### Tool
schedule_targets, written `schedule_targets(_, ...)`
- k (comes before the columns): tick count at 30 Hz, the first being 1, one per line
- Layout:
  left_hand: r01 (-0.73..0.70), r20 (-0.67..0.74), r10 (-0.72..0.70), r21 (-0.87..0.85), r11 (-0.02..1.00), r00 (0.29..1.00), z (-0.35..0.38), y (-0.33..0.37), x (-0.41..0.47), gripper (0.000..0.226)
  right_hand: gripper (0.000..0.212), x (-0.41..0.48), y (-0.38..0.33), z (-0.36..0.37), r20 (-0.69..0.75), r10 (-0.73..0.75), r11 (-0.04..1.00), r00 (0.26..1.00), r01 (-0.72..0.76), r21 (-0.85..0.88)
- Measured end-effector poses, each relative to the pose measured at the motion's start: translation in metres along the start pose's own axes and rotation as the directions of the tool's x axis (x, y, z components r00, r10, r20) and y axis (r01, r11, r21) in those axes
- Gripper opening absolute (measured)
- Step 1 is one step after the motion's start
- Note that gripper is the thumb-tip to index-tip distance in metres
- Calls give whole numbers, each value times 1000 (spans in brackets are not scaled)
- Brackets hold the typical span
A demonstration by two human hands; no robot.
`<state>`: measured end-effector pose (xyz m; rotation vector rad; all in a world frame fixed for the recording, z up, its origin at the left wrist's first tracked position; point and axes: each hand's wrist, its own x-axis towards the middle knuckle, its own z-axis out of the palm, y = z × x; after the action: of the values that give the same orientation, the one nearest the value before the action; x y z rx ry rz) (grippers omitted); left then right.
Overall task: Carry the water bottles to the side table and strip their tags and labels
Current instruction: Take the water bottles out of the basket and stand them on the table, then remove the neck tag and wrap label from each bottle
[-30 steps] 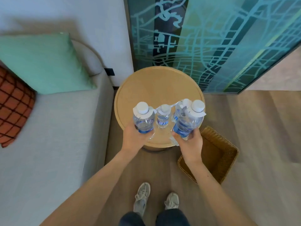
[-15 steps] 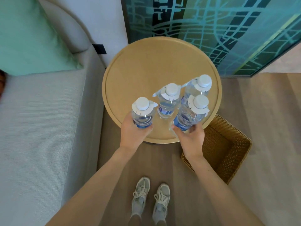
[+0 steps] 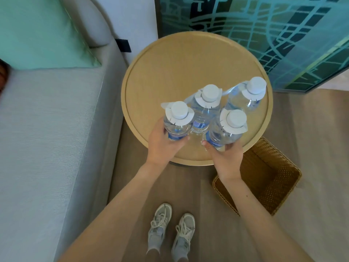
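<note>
While the person stands at the near edge of the round wooden worktop (image 3: 179, 69), four clear water bottles are clustered upright over its near-right part, seen from above. The left hand (image 3: 162, 146) has its grip closed round the lower body of the left bottle (image 3: 177, 127), thumb and fingers curled about it at the near edge. The right hand (image 3: 226, 157) likewise wraps its grip round the right bottle (image 3: 222, 135), just inside the near-right edge. Whether the bases of these two rest on the worktop cannot be told, since the bottles' own bodies and the hands hide them. Between and just beyond them is the middle bottle (image 3: 204, 114), touching or nearly touching both; no hand holds it. The far bottle (image 3: 239, 99) is close to the right edge, just behind the right bottle, and is also free of any hand. Each bottle carries a white cap and, round its neck, one of the white paper tags (image 3: 171, 117); blue labels (image 3: 176, 136) show low on the bodies through the plastic. A woven basket (image 3: 268, 178) sits on the wooden floor (image 3: 311, 148) beside the worktop's near-right edge. A grey sofa (image 3: 47, 129) with a green cushion (image 3: 37, 31) lies along the left edge, and a teal patterned panel (image 3: 264, 25) stands behind the far edge. Two pale laced shoes (image 3: 160, 224) show below.
</note>
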<state>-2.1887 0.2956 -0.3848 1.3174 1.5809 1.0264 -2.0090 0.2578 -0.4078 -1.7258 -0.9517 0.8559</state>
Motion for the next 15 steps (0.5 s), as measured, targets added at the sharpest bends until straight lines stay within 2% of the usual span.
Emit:
schedule_targets(7, 32, 39, -32, -6, 999, 999, -2, 4, -7, 72, 82, -7, -8, -4, 29, 18, 997, 999, -16, -80)
schedule_targets(10, 117, 48, -119, 40, 992, 992, -15, 17, -25, 72, 76, -29, -20, -16, 17, 84, 991, 996, -82, -106)
schedule_targets(13, 149, 18, -152, 130, 980, 988, -41, 37, -64, 61, 63, -66, -42, -39, -7, 123, 986, 992, -123, -117)
schedule_targets(15, 135, 25, -140, 145, 980, 990, -63, 60, -91, 47, 53, -91, -68, -53, 3, 87, 989, 996, -87, -118)
